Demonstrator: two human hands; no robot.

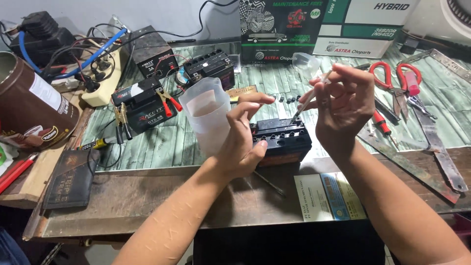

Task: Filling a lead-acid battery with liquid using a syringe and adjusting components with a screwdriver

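A small black battery (289, 140) sits at the middle of the workbench, its top showing a row of open cell holes. My left hand (243, 142) rests against the battery's left side, thumb on its front edge and forefinger stretched over the top. My right hand (341, 105) holds a clear syringe (309, 100) slanted down, with its tip at one of the back cell holes. A translucent plastic jug (208, 113) with liquid in it stands just left of my left hand.
Two more black batteries (142, 105) (211, 66) with red and black clamps stand at the back left, beside a charger box (149, 49). Red-handled scissors (397, 81), screwdrivers and metal strips (431, 142) lie at the right. A brown can (29, 100) lies far left. Cardboard boxes (314, 24) stand behind.
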